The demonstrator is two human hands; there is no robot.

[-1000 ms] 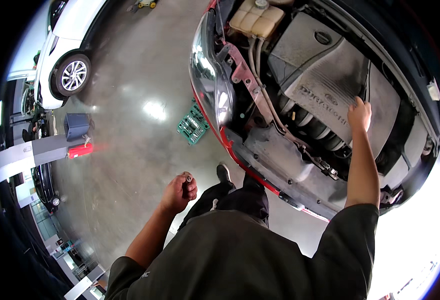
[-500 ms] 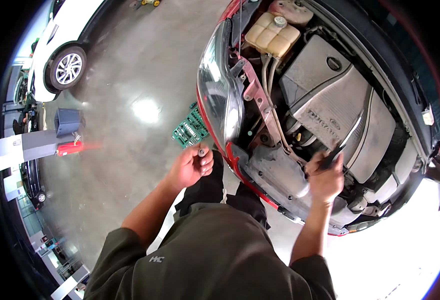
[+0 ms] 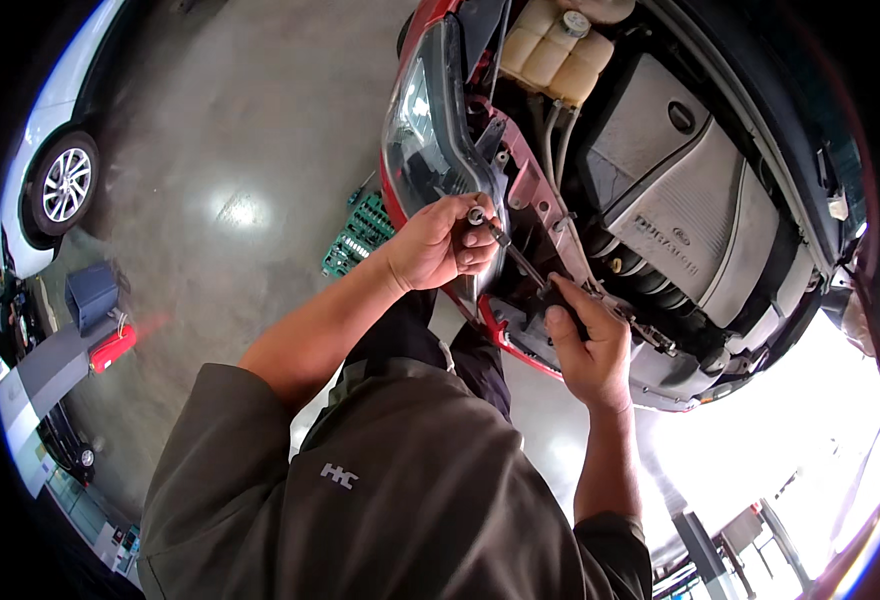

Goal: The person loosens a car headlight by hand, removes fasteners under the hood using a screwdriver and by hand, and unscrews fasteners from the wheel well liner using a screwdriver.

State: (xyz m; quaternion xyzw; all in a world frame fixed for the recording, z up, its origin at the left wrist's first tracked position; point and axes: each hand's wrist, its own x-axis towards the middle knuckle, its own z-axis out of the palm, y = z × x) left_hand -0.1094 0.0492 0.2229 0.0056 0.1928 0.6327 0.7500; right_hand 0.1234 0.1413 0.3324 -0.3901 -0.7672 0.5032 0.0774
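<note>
My left hand (image 3: 442, 243) is closed, thumb and forefinger pinching a small silver socket (image 3: 476, 215) with its round end showing. Close by on the right, my right hand (image 3: 596, 350) grips a black-handled driver (image 3: 526, 265). Its thin metal shaft points up and left, and the tip comes right up to the fingers of my left hand. Whether tip and socket touch, I cannot tell. Both hands are over the front corner of a red car, near its headlight (image 3: 428, 120) and the open engine bay.
A grey engine cover (image 3: 685, 215) and a yellowed coolant tank (image 3: 550, 55) sit in the bay. On the floor to the left lies a green socket set case (image 3: 358, 238). Further left are a red fire extinguisher (image 3: 113, 347), a dark blue bin (image 3: 92, 296) and a white car (image 3: 45, 130).
My right hand has brought the driver down from over the engine cover and turned it toward my left hand. The left hand, with the socket, has risen and moved right. The view has shifted.
</note>
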